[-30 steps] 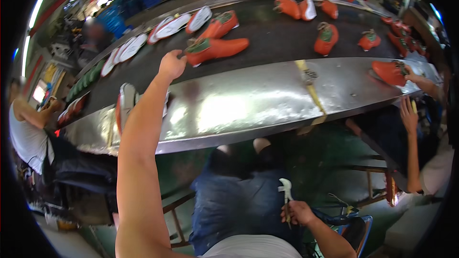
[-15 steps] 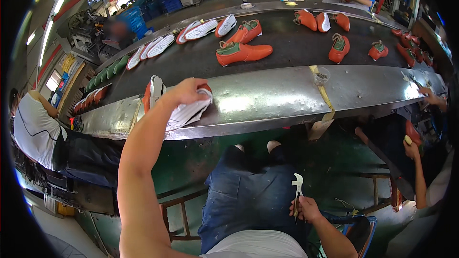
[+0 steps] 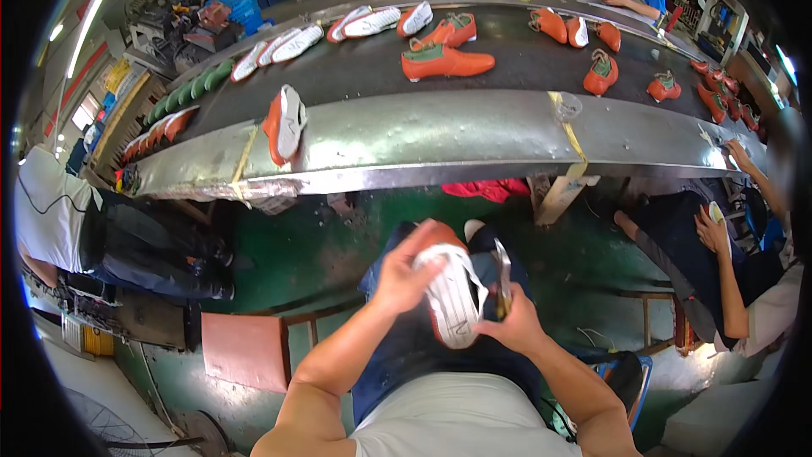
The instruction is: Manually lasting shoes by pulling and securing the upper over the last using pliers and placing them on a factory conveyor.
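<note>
Above my lap I have a red shoe upper (image 3: 457,309) with its pale, striped underside facing up and a dark mark near one end. My left hand (image 3: 404,278) is closed around its far end, a little blurred. A pair of lasting pincers (image 3: 504,275) with metal jaws is gripped in my right hand (image 3: 516,322), its jaws pointing away from me. The thumb of that hand touches the near right edge of the shoe. On the metal ledge of the bench lies another red shoe (image 3: 284,125), tilted with its pale underside partly showing.
Red shoes (image 3: 448,65) and upturned pale-bottomed ones stand on the dark conveyor belt (image 3: 355,76). The metal ledge (image 3: 406,135) runs along its near side, holding a small clear cup (image 3: 568,107). A red stool (image 3: 245,351) is at left. Co-workers sit at both sides.
My left hand has brought the shoe from the ledge down over my lap. My right hand has raised the pincers to the shoe's right side.
</note>
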{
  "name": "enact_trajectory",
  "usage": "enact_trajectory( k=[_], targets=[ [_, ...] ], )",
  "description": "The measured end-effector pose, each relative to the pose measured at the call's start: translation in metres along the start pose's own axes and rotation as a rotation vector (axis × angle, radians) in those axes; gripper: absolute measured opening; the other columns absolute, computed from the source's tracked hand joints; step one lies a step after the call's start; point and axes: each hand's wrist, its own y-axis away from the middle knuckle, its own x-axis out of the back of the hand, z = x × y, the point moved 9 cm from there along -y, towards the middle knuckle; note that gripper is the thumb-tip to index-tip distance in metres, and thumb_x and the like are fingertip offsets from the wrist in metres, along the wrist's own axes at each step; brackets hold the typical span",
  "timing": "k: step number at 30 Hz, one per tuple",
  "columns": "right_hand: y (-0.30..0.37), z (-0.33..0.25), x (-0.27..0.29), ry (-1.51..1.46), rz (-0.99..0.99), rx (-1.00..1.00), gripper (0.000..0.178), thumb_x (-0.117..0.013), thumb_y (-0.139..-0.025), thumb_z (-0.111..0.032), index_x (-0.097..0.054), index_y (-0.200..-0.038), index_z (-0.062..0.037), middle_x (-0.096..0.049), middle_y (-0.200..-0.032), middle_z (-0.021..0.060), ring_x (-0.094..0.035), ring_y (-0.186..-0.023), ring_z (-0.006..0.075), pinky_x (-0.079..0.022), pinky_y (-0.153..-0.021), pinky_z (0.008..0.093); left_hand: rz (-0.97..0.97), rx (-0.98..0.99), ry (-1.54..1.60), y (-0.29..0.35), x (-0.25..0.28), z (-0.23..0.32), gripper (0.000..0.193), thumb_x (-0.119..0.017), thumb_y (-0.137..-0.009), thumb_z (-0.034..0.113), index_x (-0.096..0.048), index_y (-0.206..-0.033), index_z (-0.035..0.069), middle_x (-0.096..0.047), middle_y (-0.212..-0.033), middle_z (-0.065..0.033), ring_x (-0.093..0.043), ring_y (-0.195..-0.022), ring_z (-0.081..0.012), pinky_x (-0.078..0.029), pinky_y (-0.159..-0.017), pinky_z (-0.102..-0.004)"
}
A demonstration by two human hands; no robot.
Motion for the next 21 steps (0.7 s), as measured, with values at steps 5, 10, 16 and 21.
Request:
enact_trajectory(
  k=[5,10,16,21],
  targets=[
    [-0.014,0.049,-0.03,-0.234,-0.206,-0.213,0.053,-0.082,-0.081,-0.03,-0.056,-0.117,-0.0005,-0.07,-0.102,0.0157,-0.069,-0.098,0.0335,-0.051,-0.088,0.0399,-0.369,0.15,0.07,0.019,-0.036,-0.055,0.07,-0.074,-0.089,0.01,-0.041,-0.152,0.01,-0.051,-0.142,-0.0077,-0.049,-0.129,-0.0175,-0.038,-0.111,-0.0333],
    [-0.023,0.015,-0.008,0.017,-0.13,-0.135,0.04,-0.07,-0.086,-0.008,-0.054,-0.123,-0.0029,-0.068,-0.108,0.0165,-0.068,-0.104,0.031,-0.052,-0.085,0.0353,-0.526,0.106,0.046,0.016,-0.045,-0.054,0.07,-0.067,-0.097,0.02,-0.031,-0.156,0.01,-0.053,-0.141,-0.0078,-0.049,-0.129,-0.017,-0.038,-0.111,-0.0334],
    [-0.047,-0.081,0.016,0.31,-0.131,0.534,0.037,-0.066,-0.083,-0.003,-0.056,-0.119,-0.0016,-0.068,-0.101,0.019,-0.067,-0.093,0.0408,-0.054,-0.079,0.0466,-0.474,-0.012,-0.145,0.025,-0.076,-0.047,0.056,-0.055,-0.102,0.022,-0.033,-0.15,0.003,-0.042,-0.147,-0.0158,-0.041,-0.138,-0.028,-0.032,-0.115,-0.039],
    [-0.078,-0.046,0.025,0.169,-0.145,0.088,0.024,-0.063,-0.095,-0.023,-0.058,-0.099,0.0002,-0.067,-0.08,0.0216,-0.067,-0.077,0.0413,-0.052,-0.067,0.0472,-0.326,0.08,-0.2,0.025,-0.06,-0.056,0.053,-0.057,-0.102,0.027,-0.039,-0.147,0.006,-0.053,-0.134,-0.0146,-0.05,-0.128,-0.0252,-0.038,-0.11,-0.036]
  ],
)
